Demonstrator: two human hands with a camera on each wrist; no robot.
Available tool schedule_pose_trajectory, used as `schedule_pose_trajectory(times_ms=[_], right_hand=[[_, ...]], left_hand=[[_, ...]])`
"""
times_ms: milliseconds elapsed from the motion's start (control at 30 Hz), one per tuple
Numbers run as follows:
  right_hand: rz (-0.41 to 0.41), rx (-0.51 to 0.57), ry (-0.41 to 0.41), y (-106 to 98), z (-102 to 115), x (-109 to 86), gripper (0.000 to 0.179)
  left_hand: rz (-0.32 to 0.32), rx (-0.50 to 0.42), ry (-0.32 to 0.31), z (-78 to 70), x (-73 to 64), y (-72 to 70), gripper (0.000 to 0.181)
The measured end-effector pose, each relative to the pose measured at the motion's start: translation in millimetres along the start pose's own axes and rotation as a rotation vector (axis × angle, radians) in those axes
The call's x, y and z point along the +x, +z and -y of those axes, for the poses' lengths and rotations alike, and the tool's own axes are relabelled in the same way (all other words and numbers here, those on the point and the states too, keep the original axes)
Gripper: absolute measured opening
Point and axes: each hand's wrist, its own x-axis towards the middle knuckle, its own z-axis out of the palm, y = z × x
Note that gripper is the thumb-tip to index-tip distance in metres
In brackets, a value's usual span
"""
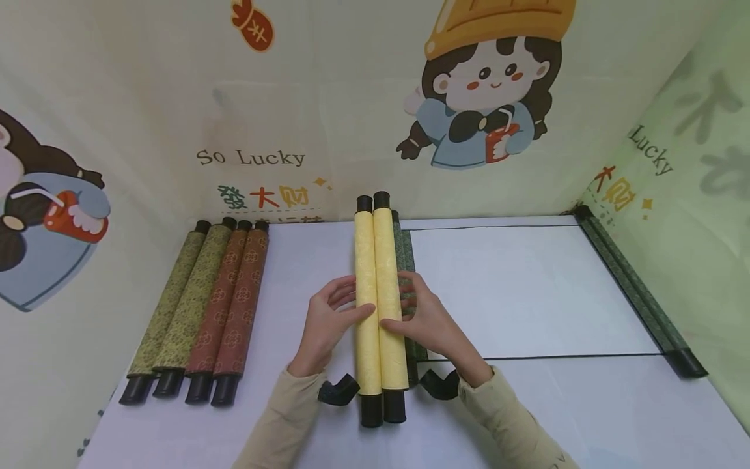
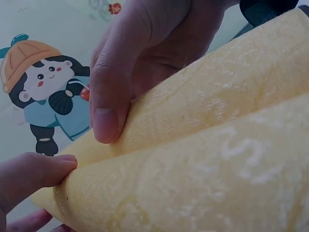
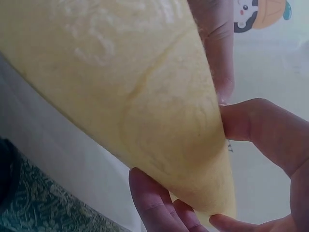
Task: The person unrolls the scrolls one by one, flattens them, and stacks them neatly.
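Note:
Two yellow patterned scroll rolls lie side by side, a left roll (image 1: 366, 260) and a right roll (image 1: 391, 355), both with black end caps. My left hand (image 1: 333, 318) grips the left roll, its thumb (image 2: 38, 174) across the top and fingers round the outer side. On the other roll, my right hand (image 1: 426, 316) holds with the thumb on top and fingers (image 3: 152, 203) curled at the far side. The two thumbs face each other near the seam between the rolls. Beneath and behind the right hand, a green scroll roll (image 1: 407, 251) is partly hidden.
A white sheet (image 1: 527, 286) with black border lines stretches from the green roll to another dark green roll (image 1: 638, 286) at the right edge. On the left lie two olive rolls (image 1: 190, 309) and two red-brown rolls (image 1: 234, 312). Printed cloth walls (image 1: 351, 117) surround the white table (image 1: 305, 260).

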Motion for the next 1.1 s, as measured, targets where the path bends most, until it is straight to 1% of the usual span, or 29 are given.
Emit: schedule_pose_trajectory(times_ms=[233, 433, 600, 700, 900, 1100], right_hand=[[-0.005, 0.004, -0.001, -4, -1, -2.2, 0.088], [0.006, 0.017, -0.001, -5, 1, -2.2, 0.089], [-0.009, -0.016, 0.017, -4, 1, -1.3, 0.091], [-0.017, -0.023, 0.026, -5, 1, -1.2, 0.091], [0.002, -0.007, 0.025, -8, -2, -1.0, 0.089], [0.026, 0.046, 0.037, -15, -7, -0.6, 0.086]], left_hand=[[-0.002, 0.013, -0.001, -0.4, 0.0, 5.3, 0.062], [-0.012, 0.012, -0.002, 2.8, 1.4, 10.7, 0.07], [-0.021, 0.024, -0.002, 5.5, 1.3, 18.0, 0.07], [-0.025, 0.036, 0.006, 4.5, 0.6, 20.5, 0.069], [-0.029, 0.037, -0.017, 2.4, 0.9, 21.2, 0.069], [-0.039, 0.042, -0.045, 1.1, 2.9, 16.4, 0.067]])
